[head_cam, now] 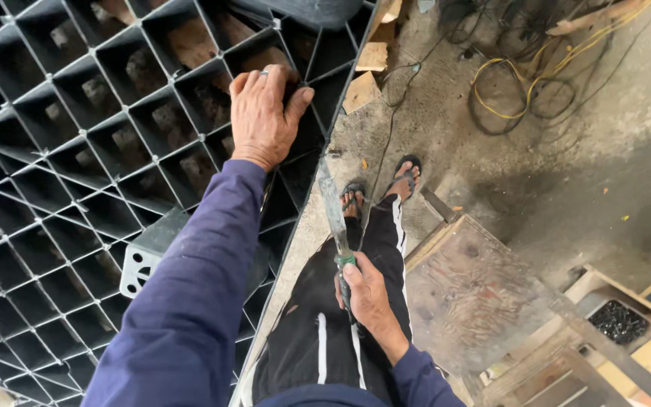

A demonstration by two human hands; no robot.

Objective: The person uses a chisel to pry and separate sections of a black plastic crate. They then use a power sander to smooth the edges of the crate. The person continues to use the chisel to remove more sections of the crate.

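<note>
A large black plastic grid panel [77, 196] with diamond-shaped cells fills the left of the view. My left hand [264, 113] lies on its upper right part, fingers hooked over a cell wall close to the panel's edge. My right hand [363, 290] is closed around the handle of a long flat blade [334, 211], which points up along the panel's right edge. Below the hands are my black trousers with white stripes [325, 332] and my feet in sandals [382, 187].
A worn wooden board on a low stand [476, 294] sits to the right of my legs. Yellow and black cables [536, 75] lie coiled on the concrete floor. Wood offcuts [363, 83] lie by the panel's top corner. A wooden box with dark pieces [618, 320] stands at far right.
</note>
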